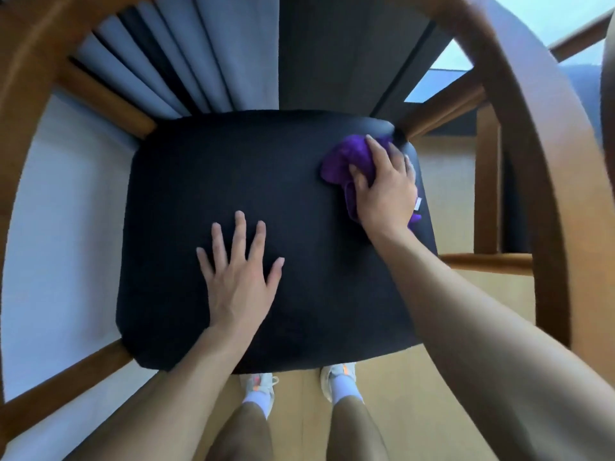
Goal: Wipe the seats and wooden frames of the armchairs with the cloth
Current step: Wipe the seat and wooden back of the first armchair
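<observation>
The right hand (386, 191) holds the bunched purple cloth (346, 161), fingers curled over it, pressing it on the black seat (206, 168) at its far right corner. The left hand (241, 277) lies flat on the seat, fingers spread, nearer the front. The wooden frame (539, 134) curves round both.

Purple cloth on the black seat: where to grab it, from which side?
Grip the crumpled purple cloth by its bunched middle, from straight above, palm down. It lies wadded on the far right corner of the black padded seat, showing no flat edge to pinch. The right hand holds it that way. The curved wooden armrest likely crowds an approach from the right.
</observation>
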### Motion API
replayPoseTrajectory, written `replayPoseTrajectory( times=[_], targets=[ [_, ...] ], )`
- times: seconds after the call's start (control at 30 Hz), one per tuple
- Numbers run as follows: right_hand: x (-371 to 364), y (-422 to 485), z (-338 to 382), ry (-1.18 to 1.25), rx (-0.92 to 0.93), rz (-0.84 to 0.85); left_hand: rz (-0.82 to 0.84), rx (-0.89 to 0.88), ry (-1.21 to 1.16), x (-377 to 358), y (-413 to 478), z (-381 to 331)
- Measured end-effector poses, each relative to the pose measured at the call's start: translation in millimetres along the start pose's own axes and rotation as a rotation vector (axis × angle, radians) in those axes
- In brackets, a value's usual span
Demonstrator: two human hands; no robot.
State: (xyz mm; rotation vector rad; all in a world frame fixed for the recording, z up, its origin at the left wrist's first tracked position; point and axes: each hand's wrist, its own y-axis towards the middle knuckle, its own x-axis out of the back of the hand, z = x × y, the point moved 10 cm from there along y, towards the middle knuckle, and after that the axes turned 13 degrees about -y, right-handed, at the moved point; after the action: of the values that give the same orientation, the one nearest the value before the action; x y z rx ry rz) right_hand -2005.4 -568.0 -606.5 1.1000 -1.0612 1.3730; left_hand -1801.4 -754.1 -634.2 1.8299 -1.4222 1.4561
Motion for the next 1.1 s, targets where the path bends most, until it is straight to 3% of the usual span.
replayPoseTrajectory(
  times=[0.13, 0.27, 0.33, 0.5, 0.57, 0.63, 0.77, 0.83, 0.9, 1.0, 1.1],
  targets=[
    [-4.0, -8.1, 47.9, -0.069, 0.122, 0.019, -0.013, 0.032, -0.035, -1.0, -2.5, 0.3],
    [-5.1, -85.5, 81.4, -0.05, 0.625, -0.016, -0.021, 0.077, -0.061, -0.1, -2.6, -3.6],
    [-7.4, -74.5, 78.6, -0.04, 0.705, -0.003, -0.027, 0.072, -0.06, -0.6, -4.3, 0.1],
    [0.7, 64.9, 51.8, 0.07, 0.154, -0.065, -0.061, 0.052, -0.048, 2.9, -5.2, 6.3],
    [-4.0, 82.6, 60.7, 0.065, 0.042, -0.034, -0.072, 0.056, -0.085, 3.7, -3.5, 6.3],
    [-8.3, 47.6, 94.0, 0.047, 0.151, -0.02, -0.074, 0.071, -0.15, 6.0, -2.3, 9.6],
    [-22.1, -100.1, 156.9, 0.127, 0.623, 0.074, -0.179, 0.172, -0.28, 28.5, -14.6, 32.8],
    [-23.7, -116.7, 167.5, 0.139, 0.779, 0.093, -0.223, 0.261, -0.301, 38.3, -32.4, 57.6],
    [-23.6, -78.0, 172.1, 0.129, 0.711, 0.049, -0.229, 0.291, -0.331, 41.3, -48.9, 77.7],
    [-27.7, -0.9, 182.2, 0.088, 0.402, -0.026, -0.234, 0.25, -0.325, 41.8, -59.1, 89.7],
    [-35.4, -4.0, 206.8, 0.102, 0.275, -0.028, -0.211, 0.247, -0.331, 39.3, -58.9, 95.9]
  ],
)
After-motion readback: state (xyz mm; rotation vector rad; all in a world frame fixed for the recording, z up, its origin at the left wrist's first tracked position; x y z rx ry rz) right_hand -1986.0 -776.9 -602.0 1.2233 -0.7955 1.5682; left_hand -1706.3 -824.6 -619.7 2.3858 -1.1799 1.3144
